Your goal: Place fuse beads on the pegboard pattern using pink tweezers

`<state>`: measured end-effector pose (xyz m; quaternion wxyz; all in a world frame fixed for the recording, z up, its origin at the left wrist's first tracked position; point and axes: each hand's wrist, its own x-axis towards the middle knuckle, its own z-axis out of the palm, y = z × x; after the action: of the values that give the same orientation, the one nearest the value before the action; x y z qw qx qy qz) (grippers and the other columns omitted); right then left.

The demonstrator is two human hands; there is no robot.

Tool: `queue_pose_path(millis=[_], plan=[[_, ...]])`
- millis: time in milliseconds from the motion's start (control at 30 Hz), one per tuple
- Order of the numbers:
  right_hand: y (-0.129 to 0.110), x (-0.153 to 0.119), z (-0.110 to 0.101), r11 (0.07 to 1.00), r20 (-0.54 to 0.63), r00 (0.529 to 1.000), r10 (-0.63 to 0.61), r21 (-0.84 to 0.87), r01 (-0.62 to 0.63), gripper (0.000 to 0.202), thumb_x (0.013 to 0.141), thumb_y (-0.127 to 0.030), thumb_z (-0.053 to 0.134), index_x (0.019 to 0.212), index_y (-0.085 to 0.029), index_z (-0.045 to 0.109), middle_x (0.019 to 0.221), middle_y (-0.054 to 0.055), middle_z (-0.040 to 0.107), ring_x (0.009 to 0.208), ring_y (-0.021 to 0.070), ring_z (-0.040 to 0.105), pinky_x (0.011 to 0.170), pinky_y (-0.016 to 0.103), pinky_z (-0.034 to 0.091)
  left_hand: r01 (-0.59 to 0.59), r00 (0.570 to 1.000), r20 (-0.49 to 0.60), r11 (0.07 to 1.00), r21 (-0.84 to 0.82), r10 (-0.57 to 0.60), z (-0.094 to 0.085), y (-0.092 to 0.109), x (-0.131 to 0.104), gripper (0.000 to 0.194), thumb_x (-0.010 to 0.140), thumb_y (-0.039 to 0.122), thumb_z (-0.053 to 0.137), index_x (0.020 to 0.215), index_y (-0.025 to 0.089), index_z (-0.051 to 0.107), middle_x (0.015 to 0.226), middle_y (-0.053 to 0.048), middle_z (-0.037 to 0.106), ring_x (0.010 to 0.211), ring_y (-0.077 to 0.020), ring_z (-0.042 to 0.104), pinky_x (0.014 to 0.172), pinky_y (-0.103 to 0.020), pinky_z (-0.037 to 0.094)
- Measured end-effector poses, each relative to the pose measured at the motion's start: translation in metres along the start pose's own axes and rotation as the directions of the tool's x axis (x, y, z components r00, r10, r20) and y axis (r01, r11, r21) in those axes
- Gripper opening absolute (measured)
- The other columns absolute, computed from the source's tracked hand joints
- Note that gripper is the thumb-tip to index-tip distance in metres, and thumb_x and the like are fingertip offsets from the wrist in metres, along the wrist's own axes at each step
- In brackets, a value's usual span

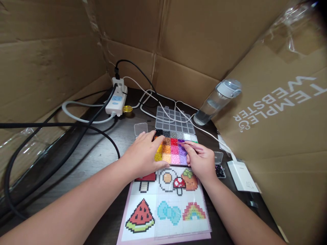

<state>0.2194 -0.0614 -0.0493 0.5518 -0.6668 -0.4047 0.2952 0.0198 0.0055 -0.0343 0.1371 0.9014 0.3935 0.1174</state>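
Over the compartmented bead case (178,165), our right hand (203,160) clamps slim pink tweezers (196,147) between its fingers; our left hand (143,153), fingers spread, rests at the case's left side.

Cardboard walls (189,34); dark tabletop (102,148) (faintly shiny).

2 arms (87,190) fwd, R hand (203,161) pinched

This dark bench (102,160) carries a bead box (178,129) and pattern sheet (133,206). Farther back sit a power strip (118,105) and bottle (211,107).
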Motion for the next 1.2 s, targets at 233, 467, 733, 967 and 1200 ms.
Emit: queue_pose_path(millis=[233, 467, 733, 967, 1200], plan=[[-0.0024, 0.0006, 0.0004, 1.0, 0.008, 1.0, 0.005, 0.003, -0.005, 0.029, 0.078, -0.038, 0.075, 0.092, -0.013, 0.078, 0.042, -0.004, 0.055, 0.037, 0.0091, 0.045, 0.04, 0.023, 0.038, 0.009, 1.0, 0.004, 1.0, -0.004, -0.009, 0.0008, 0.0008, -0.0003, 0.087, 0.072, 0.064, 0.074, 0.141, 0.016, 0.052, 0.146, -0.025, 0.049, 0.139, -0.0427, 0.044, 0.117, -0.058, 0.03], [-0.0015, 0.0013, -0.0004, 1.0, 0.012, 1.0, 0.005, 0.002, -0.005, 0.031, 0.077, -0.04, 0.075, 0.091, -0.012, 0.079, 0.042, -0.004, 0.055, 0.037, 0.0092, 0.045, 0.039, 0.023, 0.038, 0.009, 1.0, 0.021, 1.0, 0.009, -0.009, 0.0009, 0.0008, 0.0006, 0.087, 0.073, 0.063, 0.073, 0.141, 0.014, 0.051, 0.146, -0.027, 0.048, 0.14, -0.0426, 0.042, 0.117, -0.057, 0.029], [-0.0002, 0.0022, -0.0001, 1.0, 0.006, 1.0, 0.001, 0.002, -0.001, 0.029, 0.077, -0.038, 0.075, 0.09, -0.012, 0.079, 0.041, -0.004, 0.055, 0.037, 0.0091, 0.046, 0.039, 0.022, 0.039, 0.013, 0.999, 0.035, 1.0, 0.011, -0.013, 0.0016, 0.0006, 0.0, 0.088, 0.073, 0.065, 0.072, 0.142, 0.014, 0.05, 0.147, -0.027, 0.046, 0.141, -0.0413, 0.041, 0.119, -0.055, 0.026], [-0.0007, 0.0025, -0.0005, 1.0, -0.002, 1.0, -0.002, 0.006, 0.002, 0.028, 0.077, -0.037, 0.074, 0.088, -0.012, 0.078, 0.041, -0.003, 0.057, 0.036, 0.0093, 0.046, 0.039, 0.023, 0.039, 0.014, 0.999, 0.032, 1.0, 0.013, -0.014, 0.0001, 0.0005, -0.0001, 0.089, 0.074, 0.065, 0.072, 0.143, 0.014, 0.05, 0.148, -0.027, 0.046, 0.141, -0.0415, 0.041, 0.119, -0.056, 0.028], [-0.0005, 0.0026, -0.0008, 1.0, -0.01, 1.0, -0.002, 0.005, 0.002, 0.027, 0.077, -0.036, 0.073, 0.088, -0.012, 0.078, 0.041, -0.003, 0.057, 0.037, 0.0089, 0.047, 0.039, 0.022, 0.04, 0.015, 0.999, 0.032, 1.0, 0.008, -0.016, 0.0001, 0.0005, -0.001, 0.088, 0.073, 0.064, 0.072, 0.142, 0.014, 0.051, 0.148, -0.027, 0.045, 0.141, -0.0417, 0.041, 0.119, -0.056, 0.028]])
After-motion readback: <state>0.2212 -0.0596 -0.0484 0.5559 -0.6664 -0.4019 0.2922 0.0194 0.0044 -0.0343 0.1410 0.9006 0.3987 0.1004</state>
